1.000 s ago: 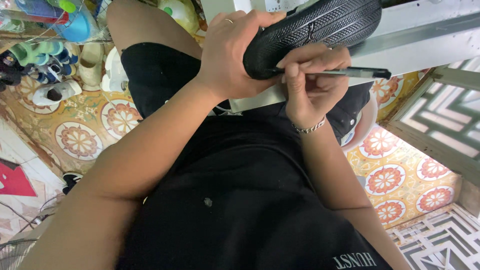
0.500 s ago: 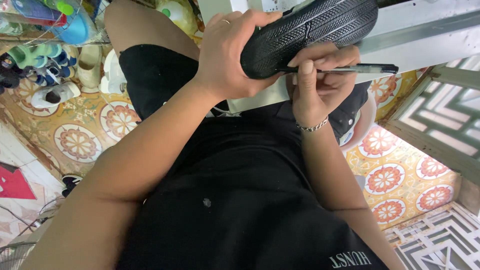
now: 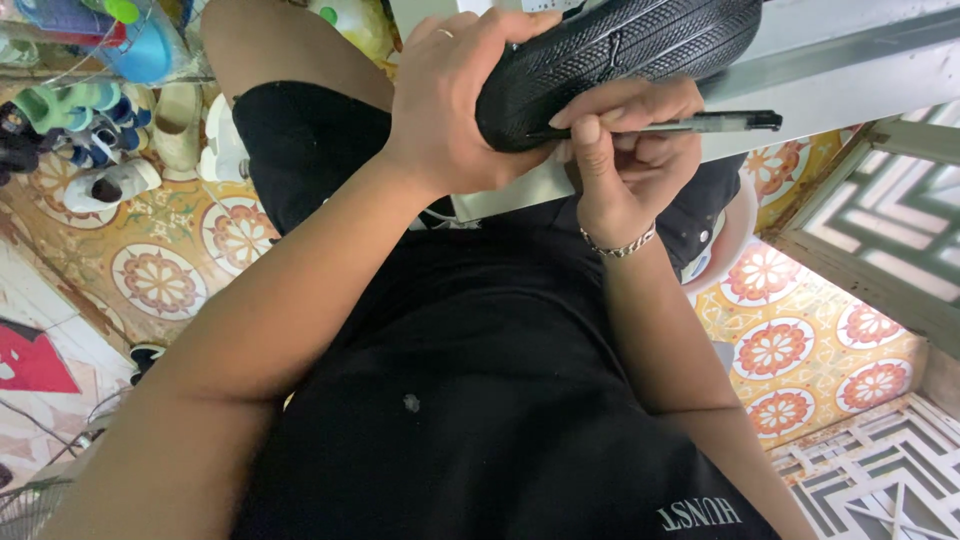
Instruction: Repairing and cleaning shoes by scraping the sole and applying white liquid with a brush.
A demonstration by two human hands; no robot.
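Left hand (image 3: 450,100) clamps the black shoe sole (image 3: 620,50) up high, far centre; right hand (image 3: 625,165) pinches a pen (image 3: 690,124) against its edge. Marking under way; steady tip pressure needed.

black ribbed rubber shoe sole (image 3: 625,55): toe end cut off by the top edge
slim black pen (image 3: 690,123): tip hidden against the sole
left hand (image 3: 455,95): palm hidden behind the sole

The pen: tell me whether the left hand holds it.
No, the right hand grips the pen; the left hand clasps the black shoe.
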